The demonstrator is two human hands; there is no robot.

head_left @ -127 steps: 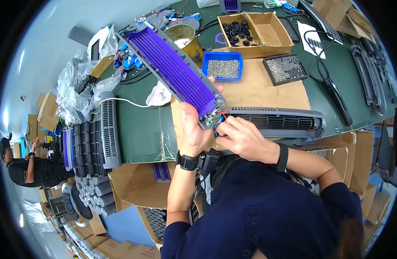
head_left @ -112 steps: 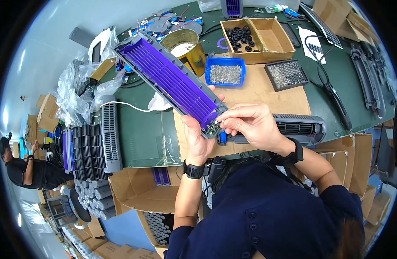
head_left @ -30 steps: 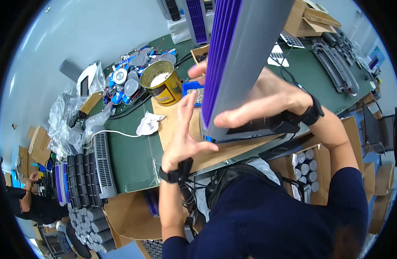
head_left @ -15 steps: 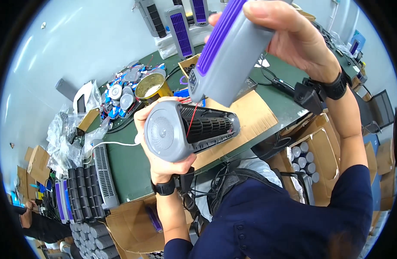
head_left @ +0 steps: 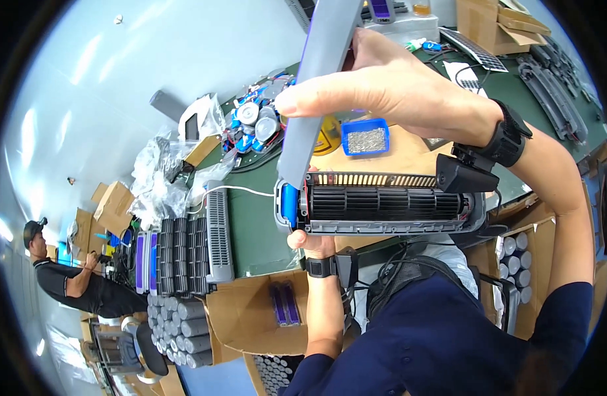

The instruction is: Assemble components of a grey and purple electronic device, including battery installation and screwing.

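My left hand (head_left: 315,245) is closed around the near left end of a grey tower fan housing (head_left: 383,230), held level over the bench. A long black fan wheel (head_left: 383,204) lies in its opened face, with a blue part (head_left: 289,203) at the left end. My right hand (head_left: 402,89) grips the grey front cover (head_left: 326,46), its thumb across the outside. The cover tilts up steeply, its lower end at the housing's left end. A sliver of purple shows along its edge. A white cable (head_left: 241,188) runs leftward from the housing.
Beyond the housing are a blue tray (head_left: 366,154) of small metal pieces and a yellow can (head_left: 326,135). Motors with blue parts (head_left: 251,125) lie heaped farther left. Spare fan wheels (head_left: 178,254) and a cardboard box (head_left: 241,323) stand left. Another person (head_left: 79,277) works far left.
The housing has turned from end-on to lengthwise, its open face now showing. The cover has swung left and upright, down to the housing's left end. The view has shifted right.
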